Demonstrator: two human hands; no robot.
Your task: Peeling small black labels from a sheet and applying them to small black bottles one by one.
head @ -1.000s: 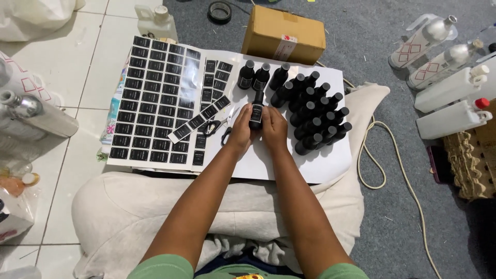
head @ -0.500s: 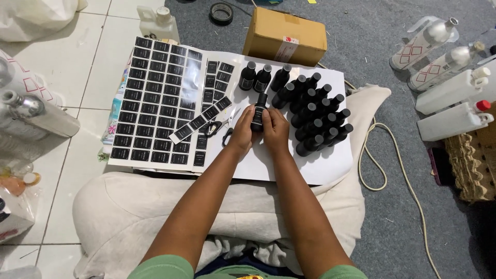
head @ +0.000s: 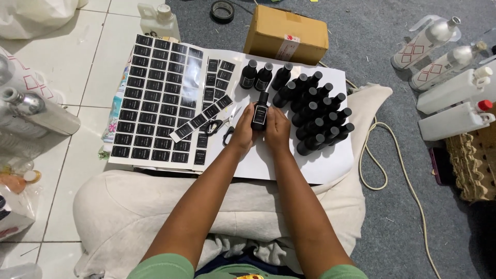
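My left hand (head: 243, 126) and my right hand (head: 277, 129) together hold one small black bottle (head: 259, 112) with a dark label on its front, upright over a white board (head: 289, 165). To its right lie several unlabelled black bottles (head: 318, 116) in rows on their sides. Three labelled black bottles (head: 264, 76) lie just beyond my hands. Left of my hands are sheets of black stickers (head: 155, 98) and a loose strip of stickers (head: 201, 118). Scissors (head: 223, 126) lie beside my left hand.
A brown cardboard box (head: 287, 33) and a tape roll (head: 222, 9) sit at the back. White jugs and clear bottles (head: 454, 88) stand at the right, a white cord (head: 385, 155) trails near them. Metal flasks (head: 36, 111) lie at the left on tiles. A cream cushion (head: 129, 217) is under the board.
Both hands have turned the held bottle more upright, so its labelled front now faces up. The other bottles and sheets have not moved.
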